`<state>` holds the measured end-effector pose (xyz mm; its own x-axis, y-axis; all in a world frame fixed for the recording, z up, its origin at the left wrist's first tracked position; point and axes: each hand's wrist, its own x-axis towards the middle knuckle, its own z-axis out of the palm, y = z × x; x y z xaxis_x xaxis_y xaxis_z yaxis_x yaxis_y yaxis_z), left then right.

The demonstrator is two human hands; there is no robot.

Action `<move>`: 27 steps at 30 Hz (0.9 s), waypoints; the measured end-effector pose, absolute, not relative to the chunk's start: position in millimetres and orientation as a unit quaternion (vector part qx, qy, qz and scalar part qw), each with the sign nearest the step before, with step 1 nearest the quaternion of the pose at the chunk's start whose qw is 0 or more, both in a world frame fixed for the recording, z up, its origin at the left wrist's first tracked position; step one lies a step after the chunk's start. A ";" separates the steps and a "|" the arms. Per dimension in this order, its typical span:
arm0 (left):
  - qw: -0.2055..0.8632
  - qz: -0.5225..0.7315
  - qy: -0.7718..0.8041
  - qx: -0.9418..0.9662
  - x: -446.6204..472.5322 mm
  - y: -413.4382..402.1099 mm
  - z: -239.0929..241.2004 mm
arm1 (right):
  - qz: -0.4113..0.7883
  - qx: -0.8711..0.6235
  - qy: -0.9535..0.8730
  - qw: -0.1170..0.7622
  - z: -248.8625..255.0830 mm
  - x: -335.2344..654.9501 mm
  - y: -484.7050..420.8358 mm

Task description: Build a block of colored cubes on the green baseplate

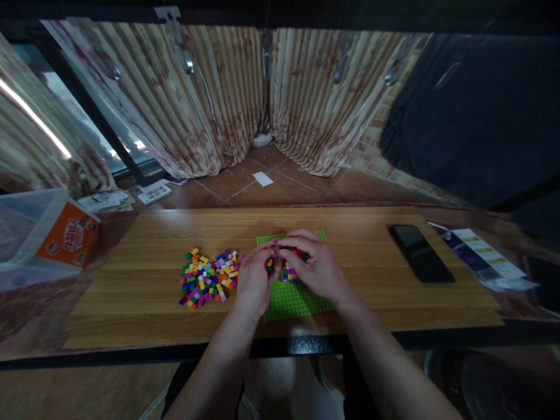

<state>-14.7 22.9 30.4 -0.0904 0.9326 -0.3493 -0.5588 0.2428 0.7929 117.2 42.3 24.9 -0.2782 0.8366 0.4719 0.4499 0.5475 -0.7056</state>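
Note:
A green studded baseplate (297, 304) lies on the wooden table, with a small build of many-coloured toy bricks (289, 273) on it. My left hand (254, 279) is closed in a pinch at the build's left side, where a small pinkish brick shows at the fingertips. From the right, my right hand (318, 267) curls over the build, its thumb and fingers closed about the bricks and close to the left fingertips. Both hands cover much of the build. Just left of my left hand is a loose pile of small toy bricks (205, 279) in mixed colours.
A black phone (420, 254) lies on the right of the wooden table (363, 233). Beyond the table's right end are papers (487, 259). A clear plastic box (39, 233) with an orange label stands at the left. Curtains (219, 105) hang behind.

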 end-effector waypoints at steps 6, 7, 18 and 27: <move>0.651 0.576 0.460 0.183 -13.9 22.7 30.5 | 0.191 -0.419 -0.793 0.398 23.9 112.3 42.4; 0.653 0.574 0.459 0.182 -14.0 22.5 30.9 | 0.193 -0.423 -0.793 0.395 24.1 112.1 42.2; 0.641 0.572 0.468 0.209 -17.1 23.0 31.2 | 0.242 -0.475 -0.689 0.490 22.4 138.5 53.1; 0.641 0.563 0.468 0.230 -19.5 23.1 27.7 | 0.185 -0.585 -0.687 0.390 11.5 178.6 62.8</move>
<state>-19.5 23.1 27.7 -0.0719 0.9372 -0.3413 -0.5059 0.2606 0.8223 178.6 62.8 11.5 -0.0126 0.9475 0.3194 0.6588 0.2482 -0.7102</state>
